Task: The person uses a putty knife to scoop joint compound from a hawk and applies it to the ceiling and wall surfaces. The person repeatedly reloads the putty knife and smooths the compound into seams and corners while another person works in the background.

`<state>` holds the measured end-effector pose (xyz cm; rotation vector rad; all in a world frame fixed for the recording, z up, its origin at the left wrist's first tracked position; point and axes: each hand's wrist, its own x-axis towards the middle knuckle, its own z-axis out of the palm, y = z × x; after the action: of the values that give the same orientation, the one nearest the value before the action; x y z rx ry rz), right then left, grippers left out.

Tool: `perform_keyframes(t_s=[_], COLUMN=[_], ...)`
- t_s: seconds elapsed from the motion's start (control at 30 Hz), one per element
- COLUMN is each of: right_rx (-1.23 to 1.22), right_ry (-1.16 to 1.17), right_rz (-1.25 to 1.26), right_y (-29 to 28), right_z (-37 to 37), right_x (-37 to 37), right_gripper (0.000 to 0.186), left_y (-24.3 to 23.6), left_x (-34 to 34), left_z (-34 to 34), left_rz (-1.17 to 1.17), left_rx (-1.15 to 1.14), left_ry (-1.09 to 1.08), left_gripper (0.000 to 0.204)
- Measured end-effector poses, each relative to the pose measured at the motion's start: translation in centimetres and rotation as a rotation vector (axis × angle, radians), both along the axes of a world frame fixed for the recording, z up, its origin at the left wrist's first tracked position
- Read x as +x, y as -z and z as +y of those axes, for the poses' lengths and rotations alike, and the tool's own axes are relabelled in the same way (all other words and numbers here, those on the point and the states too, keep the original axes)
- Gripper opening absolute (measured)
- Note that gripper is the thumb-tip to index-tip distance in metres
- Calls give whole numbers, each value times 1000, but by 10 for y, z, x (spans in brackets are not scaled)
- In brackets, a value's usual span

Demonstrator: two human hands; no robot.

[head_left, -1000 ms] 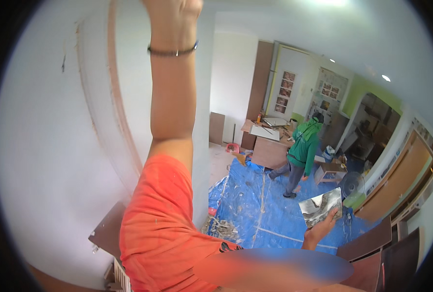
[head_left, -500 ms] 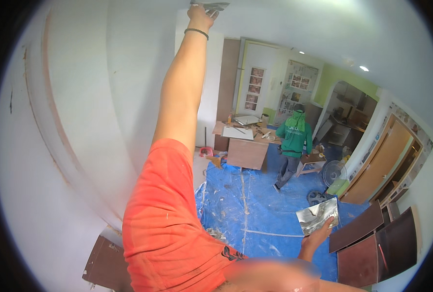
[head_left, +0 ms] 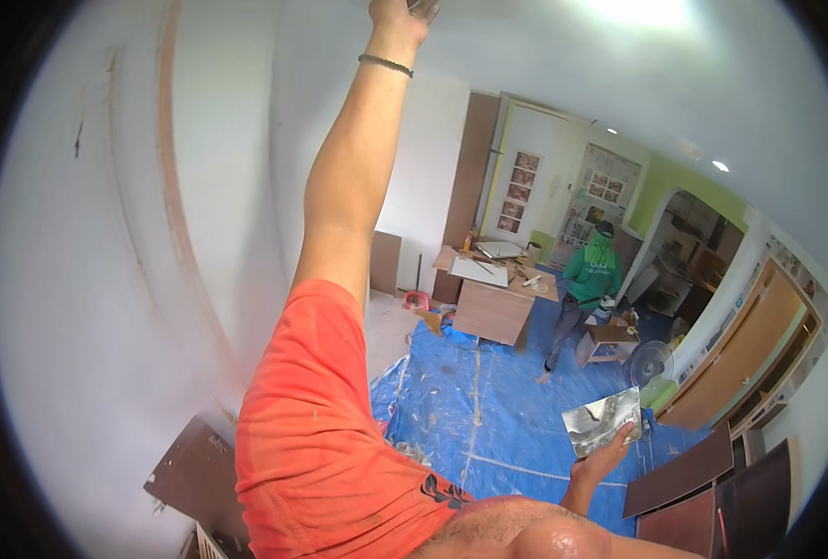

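Observation:
My left arm, in an orange sleeve, reaches up to the ceiling. At the top edge my left hand (head_left: 400, 20), with a dark bracelet at its wrist, is closed on a flat grey scraper (head_left: 423, 7), mostly cut off by the frame. Low on the right, my right hand (head_left: 603, 458) grips a shiny metal plate (head_left: 602, 421) from below, its thumb over the right edge. Grey and whitish smears mark the plate's face; whether they are paste or reflections I cannot tell.
Blue sheeting (head_left: 516, 419) covers the floor. A worktable (head_left: 493, 312) bears boards and tools. Beyond it a person in a green top (head_left: 596, 270) stands by a low wooden stool (head_left: 610, 343) and a fan (head_left: 651, 361). Brown panels (head_left: 684, 470) lean at the right; another board (head_left: 195, 475) lies lower left.
The view has shifted, so the room sits lower and further right. My left hand is now nearer the top edge, hiding more of the scraper. The person in green has turned toward the worktable.

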<state>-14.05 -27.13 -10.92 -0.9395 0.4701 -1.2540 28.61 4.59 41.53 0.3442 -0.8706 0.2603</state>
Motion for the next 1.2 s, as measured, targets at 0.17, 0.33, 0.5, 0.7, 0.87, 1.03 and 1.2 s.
perform_keyframes(t_s=[0.17,0.33,0.5,0.7,0.87,1.03,1.2], right_rx=[0,36,31,6,44,79,92], right_ry=[-107,-229,-307,-283,-190,-76,87], right_rz=[-25,-67,-59,-50,14,29,52], right_y=[-11,-15,-17,0,4,2,8], right_z=[7,6,2,-18,-12,-6,-7], right_x=[-8,-17,-17,-16,-6,2,7], right_gripper=[69,68,65,64,70,76,76], left_y=[-7,-11,5,74,66,37,-12], left_x=[-61,-195,-358,-253,-50,95,119], left_z=[59,108,100,71,-3,-69,-101], left_rz=[-101,-172,-133,-253,119,204,187], left_rx=[-27,41,-119,-235,-28,47,87], left_ry=[-131,-359,-518,-650,-260,53,52], left_gripper=[28,21,20,16,23,28,37])
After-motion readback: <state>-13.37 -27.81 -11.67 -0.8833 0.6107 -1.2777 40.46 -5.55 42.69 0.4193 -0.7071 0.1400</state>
